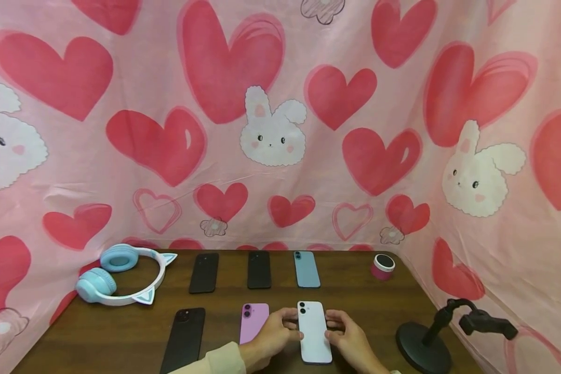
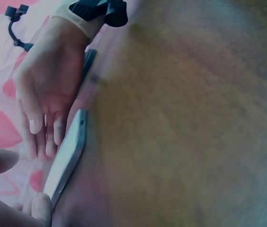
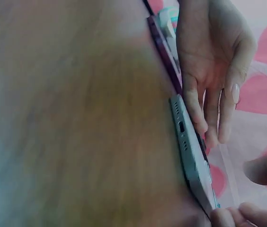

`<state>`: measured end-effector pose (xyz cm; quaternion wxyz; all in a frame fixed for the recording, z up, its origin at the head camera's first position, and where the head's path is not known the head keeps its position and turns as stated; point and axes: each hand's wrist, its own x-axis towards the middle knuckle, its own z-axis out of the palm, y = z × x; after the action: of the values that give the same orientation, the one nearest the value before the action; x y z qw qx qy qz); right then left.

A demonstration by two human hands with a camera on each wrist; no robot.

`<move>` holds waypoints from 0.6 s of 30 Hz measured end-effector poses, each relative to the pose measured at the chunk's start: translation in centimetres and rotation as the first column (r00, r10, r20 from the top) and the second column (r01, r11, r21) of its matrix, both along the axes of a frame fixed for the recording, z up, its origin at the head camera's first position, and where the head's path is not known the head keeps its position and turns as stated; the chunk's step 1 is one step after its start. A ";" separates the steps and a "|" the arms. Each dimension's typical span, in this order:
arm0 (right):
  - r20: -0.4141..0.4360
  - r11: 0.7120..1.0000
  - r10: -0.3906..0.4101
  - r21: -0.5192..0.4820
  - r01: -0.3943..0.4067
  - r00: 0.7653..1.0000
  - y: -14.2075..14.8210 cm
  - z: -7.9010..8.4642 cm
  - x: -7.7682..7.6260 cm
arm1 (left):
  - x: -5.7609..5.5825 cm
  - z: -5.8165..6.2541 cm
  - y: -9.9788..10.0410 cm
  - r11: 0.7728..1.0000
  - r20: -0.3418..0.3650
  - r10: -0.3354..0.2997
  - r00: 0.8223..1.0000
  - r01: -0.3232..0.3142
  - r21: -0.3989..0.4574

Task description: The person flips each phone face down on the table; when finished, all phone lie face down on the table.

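A white phone [image 1: 314,332] lies back up on the brown table, its two camera lenses at the far left corner. My left hand [image 1: 272,336] is at its left edge and my right hand [image 1: 349,337] at its right edge, thumbs toward the near half. In the left wrist view, fingertips touch the phone's side [image 2: 72,156], while the right hand [image 2: 50,90] shows outstretched fingers. From the right wrist, the phone's port end [image 3: 183,127] shows, with the left hand's [image 3: 214,71] fingers fairly straight beside it. A pink-purple phone [image 1: 252,321] lies partly behind the left hand.
A black phone [image 1: 184,337] lies at front left. Behind are two more dark phones [image 1: 204,273] [image 1: 259,269] and a blue phone [image 1: 307,269]. Cat-ear headphones [image 1: 131,298] lie at left, a small pink-and-white round device [image 1: 383,266] at back right, a black stand [image 1: 423,345] at front right.
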<state>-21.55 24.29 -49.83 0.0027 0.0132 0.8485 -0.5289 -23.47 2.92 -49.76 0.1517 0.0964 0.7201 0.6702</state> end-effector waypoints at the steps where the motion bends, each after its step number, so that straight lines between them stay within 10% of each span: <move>1: -0.002 0.999 -0.011 -0.030 0.011 1.000 -0.1 0.0 0.0 | 0.0 0.1 -0.2 1.000 -0.013 -0.001 1.000 0.001 0.011; 10: -0.065 0.952 0.030 -0.301 -0.048 0.997 -1.3 2.6 -0.6 | -0.8 2.9 -3.1 0.999 -0.165 -0.023 0.986 0.027 0.022; 18: -0.314 0.987 0.090 -0.102 -0.128 0.945 -1.2 6.3 -3.2 | -3.8 7.1 -8.4 0.946 -0.435 0.032 0.900 -0.168 -0.278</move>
<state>-24.75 23.12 -43.52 -0.0996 -0.1166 0.8043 -0.5741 -27.31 -5.52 -42.70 -0.0306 0.1776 0.8355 0.5190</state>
